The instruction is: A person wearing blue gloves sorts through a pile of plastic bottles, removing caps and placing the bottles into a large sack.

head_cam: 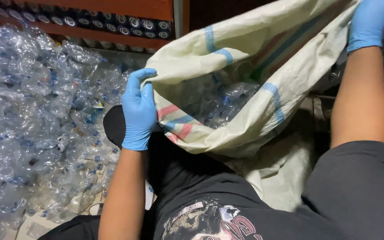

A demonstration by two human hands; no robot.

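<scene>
Blue-gloved left hand (138,111) and raised right hand (372,20) each grip closed on the woven sack's (254,120) rim.

Head camera looks steeply down, close up.

Both hands gloved in blue, forearms bare. Left hand (138,111) sits mid-frame, palm away from the camera, fingers (139,76) curled over and closed in a pinch grip, thumb tucked behind. Left forearm runs straight down toward the lower edge, elbow out of view. Right hand (370,20) is raised at the top right corner, fingertips cropped, grip not readable. Right forearm drops near-vertical to a dark short sleeve.
</scene>
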